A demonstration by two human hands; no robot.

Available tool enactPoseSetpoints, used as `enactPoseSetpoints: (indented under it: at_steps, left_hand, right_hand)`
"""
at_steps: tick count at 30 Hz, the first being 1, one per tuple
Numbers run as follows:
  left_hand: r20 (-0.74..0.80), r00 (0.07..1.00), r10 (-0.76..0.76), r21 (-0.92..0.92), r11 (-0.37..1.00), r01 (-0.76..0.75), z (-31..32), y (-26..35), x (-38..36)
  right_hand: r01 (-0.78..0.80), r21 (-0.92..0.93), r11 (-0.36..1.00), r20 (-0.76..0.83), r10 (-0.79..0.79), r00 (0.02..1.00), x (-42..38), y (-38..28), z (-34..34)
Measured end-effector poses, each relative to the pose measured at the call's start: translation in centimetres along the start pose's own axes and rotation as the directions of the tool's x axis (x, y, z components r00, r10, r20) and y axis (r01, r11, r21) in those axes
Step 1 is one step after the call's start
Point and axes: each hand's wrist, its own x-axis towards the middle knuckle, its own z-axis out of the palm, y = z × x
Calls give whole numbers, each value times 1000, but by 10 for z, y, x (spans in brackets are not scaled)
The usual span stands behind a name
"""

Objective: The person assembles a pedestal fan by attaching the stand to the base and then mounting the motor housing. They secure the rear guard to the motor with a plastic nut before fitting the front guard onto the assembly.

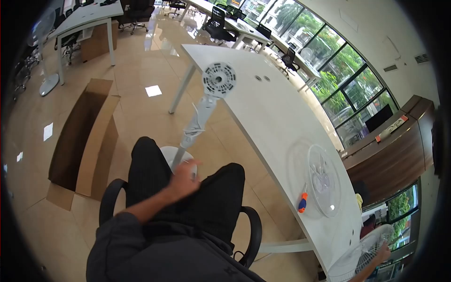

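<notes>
A white stand fan without blades or front guard (195,120) stands between my knees, its round motor head (219,79) level with the table edge in this view. A loose cord or wrapping hangs around its neck. My left hand (184,182) is over the round base (167,152), close beside the lower pole, fingers apart. Far to the right, my right hand (383,253) grips the rim of a white wire fan grille (347,265) at the table's near end. A clear plastic fan blade (323,181) and an orange-and-blue screwdriver (303,202) lie on the white table (268,113).
An open cardboard box (101,127) stands on the floor at left. The chair's armrests (252,235) flank my body. Another white stand fan (49,85) is at far left. Desks and black office chairs (217,23) stand behind; a wooden counter (394,145) is beyond the table.
</notes>
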Motion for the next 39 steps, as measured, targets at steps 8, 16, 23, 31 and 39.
enactPoseSetpoints:
  at_steps: [8, 16, 23, 31, 39]
  left_hand:
    - [367, 710, 601, -531, 762, -371, 72, 212, -56]
    - [42, 703, 710, -376, 663, -647, 3, 256, -117]
    - [-477, 719, 505, -75, 792, -605, -84, 178, -34]
    - [-504, 833, -229, -603, 783, -150, -208, 82, 75]
    - [-230, 892, -389, -664, 733, 148, -234, -14, 183]
  right_hand:
    - [371, 514, 774, -128, -358, 925, -40, -107, -117]
    - [290, 872, 395, 51, -661, 748, -205, -260, -110]
    - [-485, 872, 72, 413, -640, 648, -330, -397, -118]
    - [734, 662, 153, -514, -621, 593, -413, -415, 16]
    - [-271, 942, 196, 290, -882, 371, -489, -455, 121]
